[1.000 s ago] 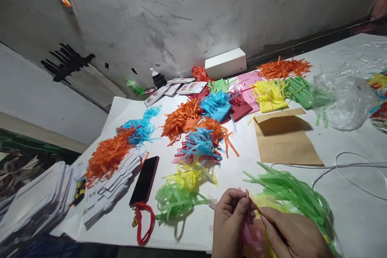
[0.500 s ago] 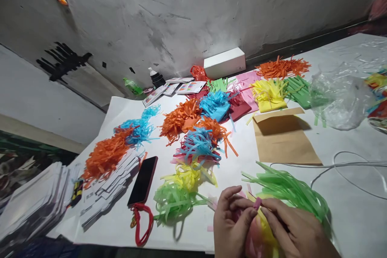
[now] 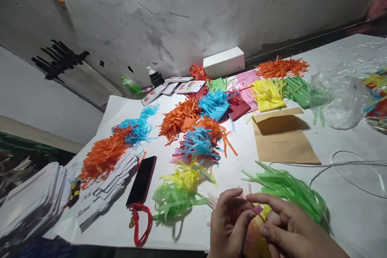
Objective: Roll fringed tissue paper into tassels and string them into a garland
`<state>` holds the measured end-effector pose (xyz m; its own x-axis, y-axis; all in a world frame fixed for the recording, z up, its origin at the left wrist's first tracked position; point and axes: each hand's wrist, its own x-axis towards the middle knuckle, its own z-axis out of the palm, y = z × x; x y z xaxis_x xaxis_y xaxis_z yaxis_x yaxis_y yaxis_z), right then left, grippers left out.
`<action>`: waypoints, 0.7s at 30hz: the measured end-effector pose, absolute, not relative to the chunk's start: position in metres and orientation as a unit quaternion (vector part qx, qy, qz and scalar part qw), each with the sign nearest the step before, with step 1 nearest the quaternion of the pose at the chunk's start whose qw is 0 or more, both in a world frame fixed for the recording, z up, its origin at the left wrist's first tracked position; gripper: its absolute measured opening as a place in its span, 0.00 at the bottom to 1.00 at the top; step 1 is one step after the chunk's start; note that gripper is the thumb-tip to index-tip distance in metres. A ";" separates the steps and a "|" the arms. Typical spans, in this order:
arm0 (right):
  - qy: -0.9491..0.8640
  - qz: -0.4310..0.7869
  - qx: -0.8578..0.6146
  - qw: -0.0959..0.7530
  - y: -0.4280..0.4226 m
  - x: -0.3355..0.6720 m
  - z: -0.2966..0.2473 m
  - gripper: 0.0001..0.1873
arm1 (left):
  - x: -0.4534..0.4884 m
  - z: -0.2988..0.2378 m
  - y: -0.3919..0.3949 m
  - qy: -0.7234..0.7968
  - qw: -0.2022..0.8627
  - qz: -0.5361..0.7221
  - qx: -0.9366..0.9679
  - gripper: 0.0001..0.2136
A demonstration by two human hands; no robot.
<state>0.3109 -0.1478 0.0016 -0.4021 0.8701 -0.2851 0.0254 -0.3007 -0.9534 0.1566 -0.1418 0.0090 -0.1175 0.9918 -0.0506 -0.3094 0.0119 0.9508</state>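
Note:
At the bottom edge of the table, my left hand (image 3: 228, 225) and my right hand (image 3: 287, 227) meet, fingers pinched together on a thin pink paper strip (image 3: 258, 209). Under my hands lie yellow and pink paper strips, mostly hidden. Right behind my right hand sprawls a pile of long green paper strips (image 3: 287, 187). To the left of my left hand sits a light green and yellow fringed paper bundle (image 3: 178, 191).
Orange, blue, yellow, pink and green shredded paper bundles cover the white table (image 3: 121, 109). A black phone (image 3: 141, 180) with a red strap lies left, beside stacked white cards (image 3: 33, 205). A brown envelope (image 3: 282, 137), white cable (image 3: 347, 165), clear plastic bag (image 3: 338, 96) and white box (image 3: 223, 62) lie beyond.
My hands have drawn slightly lower and closer, the right fingers curling over the pink strip. The view has shifted a little to the right.

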 end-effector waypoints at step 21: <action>-0.344 0.777 -0.394 0.350 -0.149 0.305 -0.002 0.40 | 0.147 0.016 -0.139 0.427 0.601 0.557 0.383 0.17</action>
<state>0.3051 -0.1490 -0.0019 -0.4455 0.8145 -0.3716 -0.2729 -0.5189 -0.8101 0.1468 -0.1386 0.0158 0.0161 0.9962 -0.0858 -0.3420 0.0861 0.9358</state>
